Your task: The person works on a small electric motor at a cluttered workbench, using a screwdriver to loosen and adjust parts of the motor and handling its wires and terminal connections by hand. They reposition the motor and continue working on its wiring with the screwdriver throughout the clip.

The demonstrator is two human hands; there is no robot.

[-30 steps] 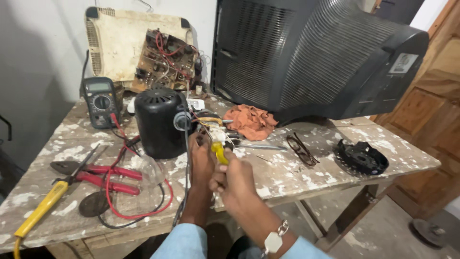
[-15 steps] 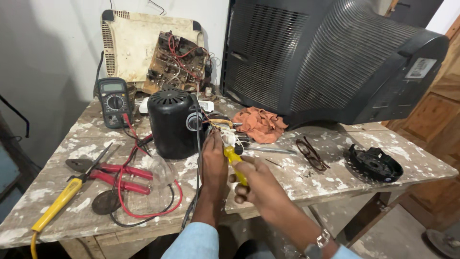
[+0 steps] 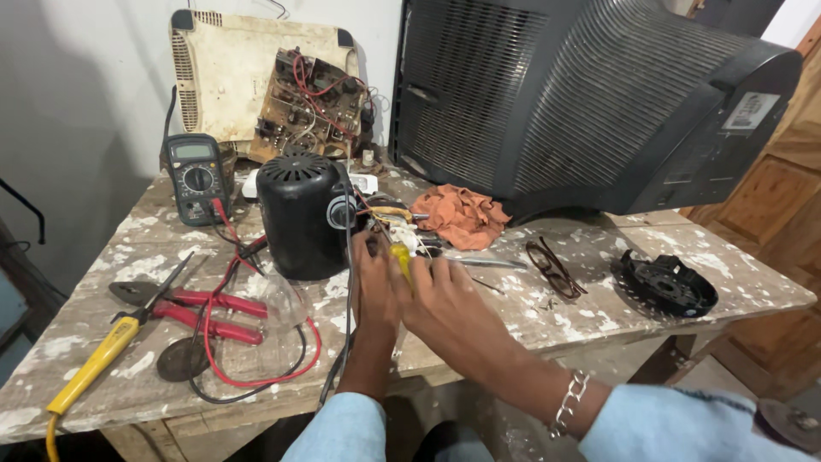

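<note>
Centrally, right hand clamped on yellow-handled screwdriver, left hand pinching wires beside black motor.

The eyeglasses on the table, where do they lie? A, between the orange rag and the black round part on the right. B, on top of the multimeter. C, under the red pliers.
A: the eyeglasses lie on the table between the orange rag and the black round part.

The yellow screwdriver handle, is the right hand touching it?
Touching. The head view shows the right hand wrapped around the yellow screwdriver handle, its fingers closed on it with no gap.
</note>
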